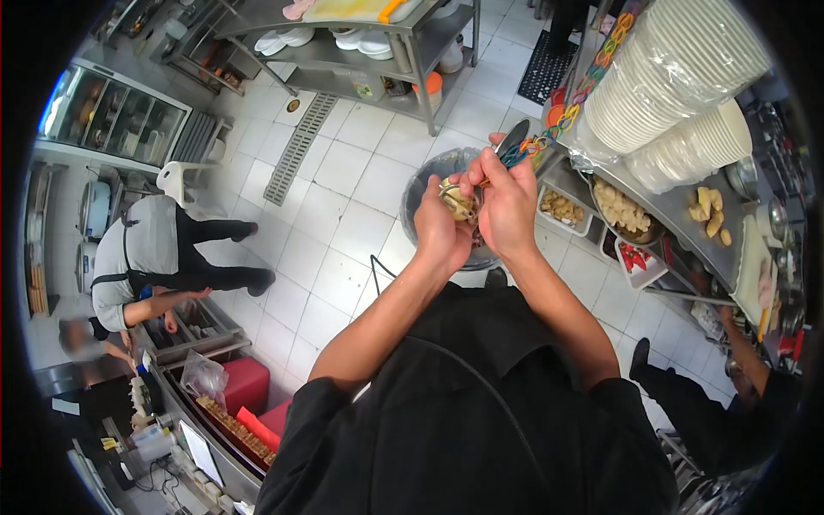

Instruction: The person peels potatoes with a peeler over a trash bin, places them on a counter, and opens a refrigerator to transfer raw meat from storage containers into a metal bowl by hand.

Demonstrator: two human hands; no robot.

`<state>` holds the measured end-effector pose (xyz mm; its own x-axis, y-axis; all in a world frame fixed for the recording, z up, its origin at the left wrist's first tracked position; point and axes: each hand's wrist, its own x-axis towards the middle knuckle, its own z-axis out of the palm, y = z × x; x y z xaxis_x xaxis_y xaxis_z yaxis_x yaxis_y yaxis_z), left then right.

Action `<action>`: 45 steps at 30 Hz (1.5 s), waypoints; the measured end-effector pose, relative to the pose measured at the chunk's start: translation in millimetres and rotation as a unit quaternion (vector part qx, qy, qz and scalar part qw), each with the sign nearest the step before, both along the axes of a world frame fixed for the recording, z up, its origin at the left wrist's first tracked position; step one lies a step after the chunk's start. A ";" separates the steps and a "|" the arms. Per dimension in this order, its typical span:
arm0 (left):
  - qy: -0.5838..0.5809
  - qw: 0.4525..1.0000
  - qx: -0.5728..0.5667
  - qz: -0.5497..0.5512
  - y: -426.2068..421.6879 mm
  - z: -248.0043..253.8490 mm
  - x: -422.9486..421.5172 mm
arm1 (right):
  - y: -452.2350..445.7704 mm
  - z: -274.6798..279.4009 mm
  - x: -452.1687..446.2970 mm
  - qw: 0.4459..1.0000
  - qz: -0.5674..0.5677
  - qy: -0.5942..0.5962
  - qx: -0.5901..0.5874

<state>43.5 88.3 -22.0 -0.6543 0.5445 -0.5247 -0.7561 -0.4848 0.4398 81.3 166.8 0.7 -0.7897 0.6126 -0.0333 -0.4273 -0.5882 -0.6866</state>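
A: Grip status?
B: Left hand [439, 230] wrapped round a pale yellowish piece [457, 202]. Fingers cover part of it, full outline unclear. Right hand [511, 206] clenched on a dark oval-ended tool [513, 137].

A: Tool's working end?
B: Can't make out. Oval sticks out above the fist, the rest is buried in the fingers. Contact with the piece: can't tell.

A: Where's the piece?
B: In the left hand, just beside the right, over a lined bin [415, 193]. Hands block most of the bin's mouth; contents only glimpsed.

A: Chain?
B: Multicoloured chain [592, 81] runs from near the tool up alongside the stacked bowls [678, 73]. How it joins the tool is too small to confirm. Stack is cut off at the top; plastic glare on it.

A: Nearby stock?
B: Bowl of knobbly pieces [620, 206], right of the hands, partly hidden by the counter [687, 245].

A: People?
B: Co-worker at left [150, 245], bent over. Another at lower right [717, 408], dark clothes fading into the lens edge.
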 end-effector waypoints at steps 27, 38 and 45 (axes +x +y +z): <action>0.049 0.997 -0.059 0.005 -31.0 -15.1 -12.3 | 43.8 -77.2 -70.8 0.983 -0.064 -0.138 0.100; -0.001 1.000 -0.004 0.019 -22.4 -11.7 -11.0 | -8.1 -2.0 -18.2 0.998 0.048 -0.020 -0.029; -0.042 0.999 -0.010 0.026 -13.7 1.6 -3.4 | -7.7 -3.7 -10.7 0.999 0.042 0.000 -0.030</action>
<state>40.1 74.6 -20.4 -0.6356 0.4991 -0.5891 -0.7640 -0.5164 0.3868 70.7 159.1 -3.0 -0.8376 0.5419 -0.0690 -0.3748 -0.6620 -0.6491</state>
